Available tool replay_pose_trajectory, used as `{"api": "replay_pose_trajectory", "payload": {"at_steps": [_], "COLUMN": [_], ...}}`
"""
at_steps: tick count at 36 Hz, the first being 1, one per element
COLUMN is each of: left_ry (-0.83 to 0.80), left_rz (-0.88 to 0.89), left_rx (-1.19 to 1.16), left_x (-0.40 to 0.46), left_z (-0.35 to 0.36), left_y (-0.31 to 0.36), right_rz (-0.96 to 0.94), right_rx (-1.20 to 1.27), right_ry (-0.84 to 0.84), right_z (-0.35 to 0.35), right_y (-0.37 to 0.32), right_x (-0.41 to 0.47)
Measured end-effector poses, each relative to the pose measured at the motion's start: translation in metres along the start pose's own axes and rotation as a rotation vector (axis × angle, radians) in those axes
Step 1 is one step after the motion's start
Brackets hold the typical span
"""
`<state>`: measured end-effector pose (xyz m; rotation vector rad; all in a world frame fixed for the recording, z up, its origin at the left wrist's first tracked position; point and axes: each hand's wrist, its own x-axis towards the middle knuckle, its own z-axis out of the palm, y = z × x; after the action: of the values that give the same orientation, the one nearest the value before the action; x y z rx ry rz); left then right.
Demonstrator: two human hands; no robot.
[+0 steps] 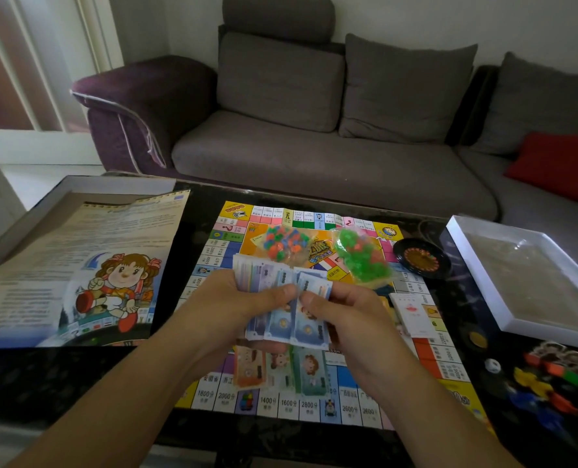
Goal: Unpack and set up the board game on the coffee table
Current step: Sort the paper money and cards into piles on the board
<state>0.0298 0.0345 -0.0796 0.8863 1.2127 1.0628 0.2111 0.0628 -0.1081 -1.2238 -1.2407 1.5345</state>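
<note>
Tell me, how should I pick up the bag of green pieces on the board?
Pinch the green bag by its loose plastic top near the board's far edge, coming from above. It lies slumped and lumpy, so the bulging middle would probably squash and slip.

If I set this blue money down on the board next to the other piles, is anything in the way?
Nothing visible blocks it: the blue banknotes sit directly above the piles on the board.

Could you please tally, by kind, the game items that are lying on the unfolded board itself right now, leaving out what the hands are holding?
Clear plastic bags of small coloured pieces: 2, one multicoloured and one mostly green
Sorted piles of paper play money: 3, orange, a pale middle one and green
White card deck: 1
Total: 6
</note>
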Motion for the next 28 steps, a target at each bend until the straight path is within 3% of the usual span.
{"api": "replay_pose_trajectory", "payload": {"at_steps": [6,12,16,21,26,28], "left_ry": [0.13,0.31,0.29,0.288,0.235,0.219], "left_rz": [-0.066,-0.016,0.02,0.064,0.057,0.053], "left_rx": [0.009,-0.038,-0.065,-0.024,-0.031,-0.026], "left_x": [0.003,0.014,0.014,0.013,0.014,0.014], "left_z": [-0.02,-0.053,-0.063,-0.065,-0.066,-0.064], "left_y": [0.012,0.022,0.028,0.026,0.025,0.026], "right_rz": [0.034,0.016,0.03,-0.103,-0.21,-0.366], "right_rx": [-0.035,-0.344,-0.496,-0.711,-1.175,-1.292], "right_ry": [0.084,0.049,-0.075,-0.213,-0.193,-0.132], "right_z": [0.001,0.023,0.056,0.1,0.115,0.113], "right_y": [0.001,0.011,0.021,0.032,0.053,0.06], "right_x": [0.003,0.005,0.008,0.022,0.035,0.033]}}
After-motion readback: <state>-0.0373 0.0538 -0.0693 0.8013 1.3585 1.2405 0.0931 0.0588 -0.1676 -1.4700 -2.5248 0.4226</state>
